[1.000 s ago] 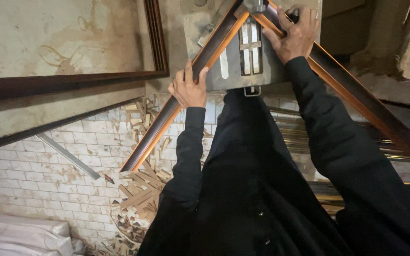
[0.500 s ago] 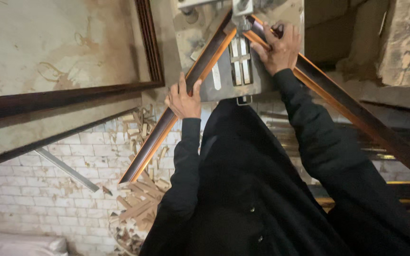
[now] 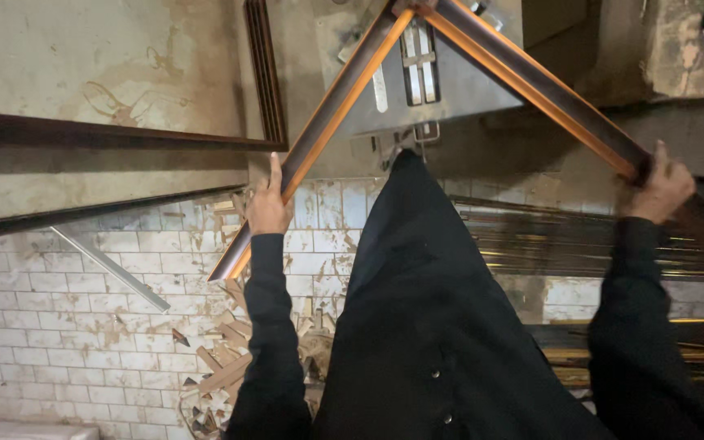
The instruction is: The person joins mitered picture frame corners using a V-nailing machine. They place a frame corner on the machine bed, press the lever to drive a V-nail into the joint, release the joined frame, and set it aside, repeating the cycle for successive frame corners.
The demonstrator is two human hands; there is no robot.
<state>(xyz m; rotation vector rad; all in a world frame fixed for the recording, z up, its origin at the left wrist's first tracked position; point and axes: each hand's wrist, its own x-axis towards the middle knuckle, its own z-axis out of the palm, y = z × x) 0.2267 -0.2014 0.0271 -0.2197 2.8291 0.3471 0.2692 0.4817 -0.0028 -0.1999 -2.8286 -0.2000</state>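
Two dark brown frame mouldings with orange inner edges meet in a corner at the top of the view, on a grey metal machine [image 3: 442,81]. My left hand [image 3: 269,205] grips the left moulding [image 3: 319,134] near its lower end, index finger stretched along it. Far down the right moulding [image 3: 531,85], my right hand [image 3: 660,186] is closed around it. Both arms wear black sleeves, and a black garment fills the lower middle of the view.
A worn tabletop [image 3: 83,73] with a thin dark frame lies at the left. Below are a white tiled floor [image 3: 34,326], a heap of wood offcuts [image 3: 222,367], a grey metal bar [image 3: 112,269], and stacked mouldings [image 3: 613,236] at the right.
My right hand has slid from the joined corner down along the right moulding to its outer part. My left hand has kept its grip on the left moulding. The view has shifted.
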